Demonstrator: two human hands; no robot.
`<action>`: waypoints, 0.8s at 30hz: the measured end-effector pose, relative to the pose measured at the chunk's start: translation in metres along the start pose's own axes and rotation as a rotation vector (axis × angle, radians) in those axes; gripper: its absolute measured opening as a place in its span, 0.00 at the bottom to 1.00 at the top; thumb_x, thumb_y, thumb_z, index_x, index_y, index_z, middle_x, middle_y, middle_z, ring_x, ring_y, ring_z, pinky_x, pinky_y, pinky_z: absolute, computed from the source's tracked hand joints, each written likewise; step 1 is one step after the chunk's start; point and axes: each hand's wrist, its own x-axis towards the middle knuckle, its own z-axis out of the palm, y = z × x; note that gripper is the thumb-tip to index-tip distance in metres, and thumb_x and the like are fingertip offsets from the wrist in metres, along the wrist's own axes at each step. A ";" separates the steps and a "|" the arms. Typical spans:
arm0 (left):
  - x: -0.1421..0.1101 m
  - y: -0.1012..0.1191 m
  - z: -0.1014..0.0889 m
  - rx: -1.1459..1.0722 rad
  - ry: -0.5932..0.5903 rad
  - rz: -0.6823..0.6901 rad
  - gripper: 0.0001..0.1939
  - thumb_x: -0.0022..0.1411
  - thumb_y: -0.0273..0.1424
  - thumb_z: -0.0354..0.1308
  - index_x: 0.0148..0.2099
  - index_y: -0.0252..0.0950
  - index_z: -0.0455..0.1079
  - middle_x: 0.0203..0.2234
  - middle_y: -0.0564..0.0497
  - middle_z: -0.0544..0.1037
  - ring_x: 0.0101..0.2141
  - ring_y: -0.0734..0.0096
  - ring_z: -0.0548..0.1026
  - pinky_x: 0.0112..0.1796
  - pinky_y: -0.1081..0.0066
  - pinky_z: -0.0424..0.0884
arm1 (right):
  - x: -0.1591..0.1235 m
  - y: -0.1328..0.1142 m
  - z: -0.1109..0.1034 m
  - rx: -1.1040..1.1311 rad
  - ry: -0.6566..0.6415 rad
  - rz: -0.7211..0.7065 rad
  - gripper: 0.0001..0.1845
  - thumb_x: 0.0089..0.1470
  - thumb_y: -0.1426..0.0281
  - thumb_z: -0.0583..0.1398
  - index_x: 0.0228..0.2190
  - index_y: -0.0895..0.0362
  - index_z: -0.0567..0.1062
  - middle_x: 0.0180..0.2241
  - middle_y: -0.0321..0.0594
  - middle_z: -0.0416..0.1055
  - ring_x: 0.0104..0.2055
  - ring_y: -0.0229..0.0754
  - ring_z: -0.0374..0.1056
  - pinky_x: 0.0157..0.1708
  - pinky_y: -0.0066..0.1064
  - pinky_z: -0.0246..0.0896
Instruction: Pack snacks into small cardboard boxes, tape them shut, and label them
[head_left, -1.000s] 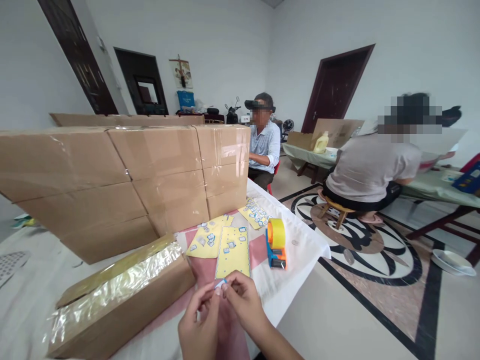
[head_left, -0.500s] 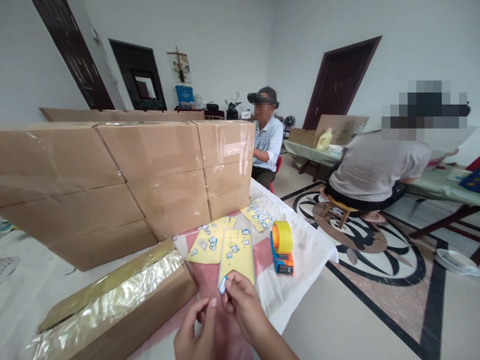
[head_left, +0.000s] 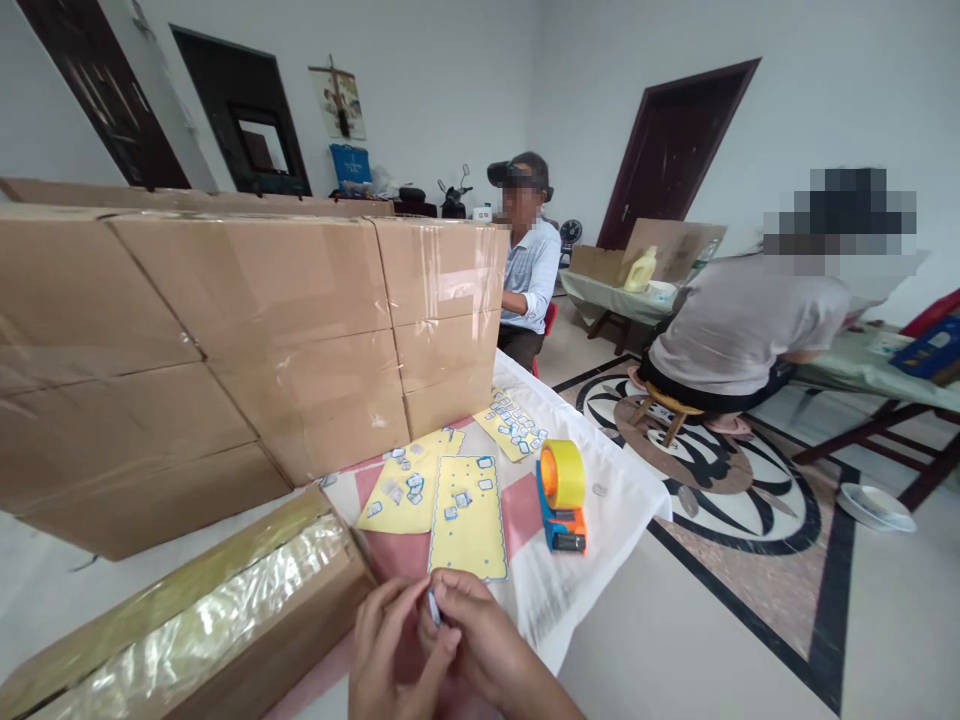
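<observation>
My left hand (head_left: 390,655) and my right hand (head_left: 472,635) meet at the table's near edge, fingertips pinched together on a small blue-edged white sticker (head_left: 433,606). Just beyond them lies a yellow backing sheet (head_left: 466,520) with a few stickers left on it. Two more yellow sheets (head_left: 401,492) (head_left: 511,425) lie farther back. A taped cardboard box (head_left: 187,625) lies to the left of my hands.
A wall of stacked cardboard boxes (head_left: 247,320) fills the left and middle. An orange and blue tape dispenser (head_left: 561,495) with yellow tape stands right of the sheets. One person (head_left: 525,270) sits behind the boxes, another (head_left: 742,330) on a stool at a green-covered table (head_left: 862,365).
My left hand has come back to the right hand, and both now pinch the sticker that the right hand held alone. The view has shifted slightly left.
</observation>
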 end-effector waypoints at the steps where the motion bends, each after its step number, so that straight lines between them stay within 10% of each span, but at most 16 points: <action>1: 0.000 -0.002 0.000 0.015 -0.003 0.021 0.19 0.60 0.41 0.66 0.53 0.44 0.78 0.48 0.46 0.78 0.47 0.58 0.78 0.47 0.62 0.77 | 0.001 0.002 -0.001 0.011 0.003 0.000 0.21 0.50 0.56 0.71 0.26 0.58 0.71 0.20 0.30 0.59 0.20 0.29 0.47 0.21 0.27 0.35; 17: 0.001 0.000 -0.005 0.065 0.049 0.088 0.13 0.62 0.35 0.66 0.49 0.43 0.78 0.45 0.47 0.77 0.43 0.63 0.80 0.43 0.69 0.79 | 0.000 0.002 0.001 -0.088 0.106 -0.007 0.23 0.49 0.55 0.71 0.25 0.57 0.69 0.23 0.30 0.61 0.23 0.29 0.51 0.23 0.24 0.39; 24: -0.006 0.003 -0.003 0.014 0.066 -0.082 0.16 0.66 0.42 0.61 0.51 0.42 0.77 0.41 0.48 0.83 0.38 0.62 0.82 0.39 0.69 0.79 | -0.017 -0.011 0.002 -0.657 0.241 -0.340 0.16 0.58 0.59 0.63 0.25 0.56 0.69 0.23 0.31 0.62 0.26 0.34 0.57 0.29 0.27 0.52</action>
